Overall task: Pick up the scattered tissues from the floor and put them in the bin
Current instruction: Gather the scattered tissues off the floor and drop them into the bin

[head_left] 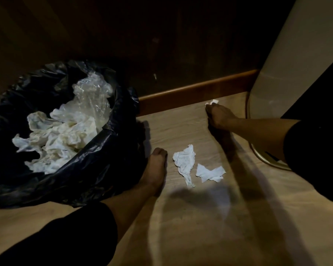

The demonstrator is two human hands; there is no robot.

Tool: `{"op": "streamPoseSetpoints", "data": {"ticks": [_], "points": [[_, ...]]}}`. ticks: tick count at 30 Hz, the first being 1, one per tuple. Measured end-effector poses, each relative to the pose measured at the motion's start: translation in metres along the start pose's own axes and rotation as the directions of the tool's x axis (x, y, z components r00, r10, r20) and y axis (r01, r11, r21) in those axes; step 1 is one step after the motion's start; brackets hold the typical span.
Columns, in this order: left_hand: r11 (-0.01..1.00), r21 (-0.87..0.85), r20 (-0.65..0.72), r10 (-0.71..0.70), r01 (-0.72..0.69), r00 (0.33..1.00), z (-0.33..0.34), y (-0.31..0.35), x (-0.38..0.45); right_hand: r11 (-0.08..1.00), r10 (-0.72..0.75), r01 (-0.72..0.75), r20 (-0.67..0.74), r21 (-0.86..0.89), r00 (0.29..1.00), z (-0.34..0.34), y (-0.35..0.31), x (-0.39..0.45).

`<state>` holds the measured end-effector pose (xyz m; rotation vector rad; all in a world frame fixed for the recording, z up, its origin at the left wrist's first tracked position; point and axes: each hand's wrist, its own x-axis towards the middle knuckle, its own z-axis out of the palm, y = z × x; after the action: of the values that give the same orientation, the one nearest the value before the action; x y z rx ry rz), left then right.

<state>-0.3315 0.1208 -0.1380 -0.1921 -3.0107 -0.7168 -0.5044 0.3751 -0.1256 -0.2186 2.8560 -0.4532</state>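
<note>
left hand (156, 169) beside bin (104, 150), seemingly empty

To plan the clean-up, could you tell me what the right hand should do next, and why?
Probably close the right hand on the small tissue at its fingertips by the baseboard, then carry it to the bin; two tissues remain on the floor.

Black sleeves, lower left (69, 233) and right edge (315, 150), end at the forearms; both hands (157, 169) (218, 116) are bare.
</note>
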Motion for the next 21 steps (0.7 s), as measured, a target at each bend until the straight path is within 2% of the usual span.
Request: {"op": "streamPoseSetpoints", "data": {"ticks": [2,5,8,11,14,17,21], "points": [[0.999,-0.051,-0.025,0.019,-0.020,1.000,0.001,-0.003,-0.003,0.999,-0.043,0.043,-0.088,-0.004,0.995,0.009,0.005,-0.004],[0.996,0.010,0.008,0.084,-0.085,0.996,0.007,-0.017,-0.014,0.989,-0.150,0.145,-0.191,-0.036,0.970,0.016,0.010,-0.012],[0.998,0.055,0.052,0.034,-0.037,0.998,0.013,-0.024,-0.034,0.979,-0.199,0.186,-0.209,-0.078,0.957,0.018,0.014,-0.017],[0.999,0.036,0.065,-0.015,0.012,0.998,0.013,-0.023,-0.041,0.988,-0.153,0.143,-0.202,-0.066,0.967,0.015,0.015,-0.019],[0.996,-0.043,-0.014,-0.081,0.080,0.997,0.009,-0.015,-0.036,0.997,-0.058,0.066,-0.184,0.041,0.981,0.012,0.012,-0.018],[0.976,-0.109,-0.049,-0.194,0.188,0.980,0.009,-0.009,-0.033,0.991,0.029,-0.014,-0.113,0.135,0.993,0.014,0.014,-0.019],[0.959,-0.159,-0.044,-0.243,0.233,0.969,0.009,-0.001,-0.029,0.993,0.039,-0.038,-0.012,0.110,0.999,0.013,0.018,-0.027]]}}
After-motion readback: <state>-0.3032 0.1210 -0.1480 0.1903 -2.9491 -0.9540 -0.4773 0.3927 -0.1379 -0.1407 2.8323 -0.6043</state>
